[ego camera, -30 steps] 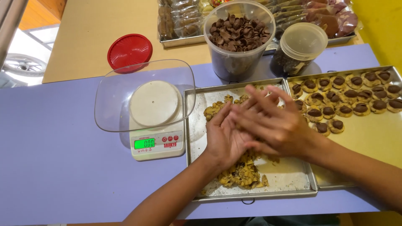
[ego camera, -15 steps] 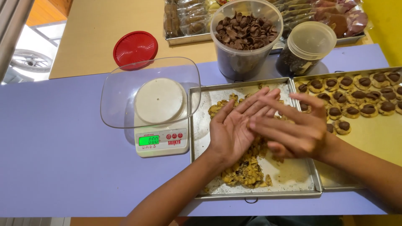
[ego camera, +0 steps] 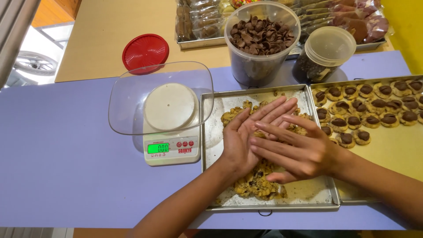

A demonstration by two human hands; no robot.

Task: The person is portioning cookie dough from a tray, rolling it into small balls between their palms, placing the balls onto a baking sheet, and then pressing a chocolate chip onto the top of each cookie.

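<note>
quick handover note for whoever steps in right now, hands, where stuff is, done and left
Left hand palm up, right hand laid flat across it; anything pressed between the palms is hidden.
Both are over the silver metal tray of lumpy yellow chip-studded dough.
Done: rows of small chocolate-topped cookies sit on the paper-lined tray to the right.
Left: most of the dough is unshaped.
Nearby: white digital scale with clear plastic bowl, clear tub of chocolate pieces, red round lid.
</note>
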